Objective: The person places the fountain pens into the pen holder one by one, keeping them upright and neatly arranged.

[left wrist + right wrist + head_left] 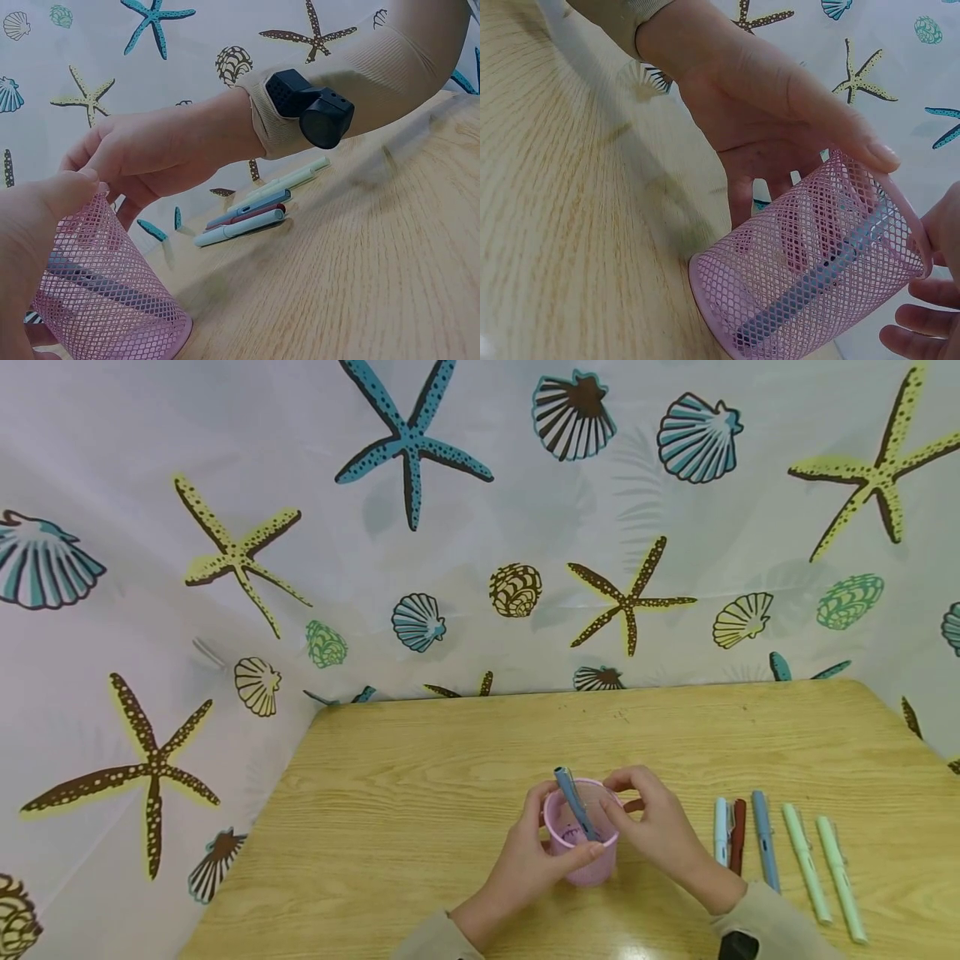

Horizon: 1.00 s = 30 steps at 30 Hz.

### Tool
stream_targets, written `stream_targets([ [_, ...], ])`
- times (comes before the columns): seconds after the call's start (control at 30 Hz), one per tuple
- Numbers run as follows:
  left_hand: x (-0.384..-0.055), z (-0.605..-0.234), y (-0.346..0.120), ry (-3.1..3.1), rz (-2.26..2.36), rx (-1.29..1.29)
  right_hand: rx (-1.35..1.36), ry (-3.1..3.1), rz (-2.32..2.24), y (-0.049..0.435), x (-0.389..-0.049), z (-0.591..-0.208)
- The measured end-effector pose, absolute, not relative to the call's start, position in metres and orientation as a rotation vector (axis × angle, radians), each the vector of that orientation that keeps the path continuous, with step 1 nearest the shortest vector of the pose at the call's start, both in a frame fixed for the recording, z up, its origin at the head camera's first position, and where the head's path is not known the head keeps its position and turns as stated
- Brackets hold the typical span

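A pink mesh pen cup (592, 867) stands between the two hands, its base right at the wooden tabletop. Inside it a blue-grey pen (576, 806) leans, one end sticking up past the rim. My left hand (525, 857) grips the cup from the left, with the thumb over the near rim and fingers round the far side. At the right, my right hand (660, 822) pinches the rim between thumb and fingers. Through the mesh in the right wrist view, the pen (799, 294) runs slantwise down to the bottom.
Right of the cup several pens lie side by side: a light blue pen (722, 831), a dark red pen (738, 837), a blue pen (766, 841) and two light green pens (807, 862). A patterned curtain (480, 535) hangs behind the wooden table (420, 777).
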<state>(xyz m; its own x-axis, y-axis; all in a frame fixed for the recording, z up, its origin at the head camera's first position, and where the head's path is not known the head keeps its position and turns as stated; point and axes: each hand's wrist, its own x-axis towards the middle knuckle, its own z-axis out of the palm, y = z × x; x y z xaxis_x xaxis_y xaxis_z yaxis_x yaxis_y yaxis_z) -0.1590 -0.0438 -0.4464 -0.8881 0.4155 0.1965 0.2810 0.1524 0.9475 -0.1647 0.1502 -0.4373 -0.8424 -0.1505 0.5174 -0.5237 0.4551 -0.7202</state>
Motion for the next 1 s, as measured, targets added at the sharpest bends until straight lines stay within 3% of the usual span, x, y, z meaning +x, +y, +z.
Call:
stream_targets([
  [0.33, -0.145, -0.418, -0.044, 2.276, 1.87, 0.716, 0.546, -2.331, 1.34, 0.155, -0.162, -0.436],
  [1.0, -0.144, -0.415, -0.045, 2.267, 1.866, 0.69, 0.413, -2.331, 1.228, 0.18, -0.153, -0.429],
])
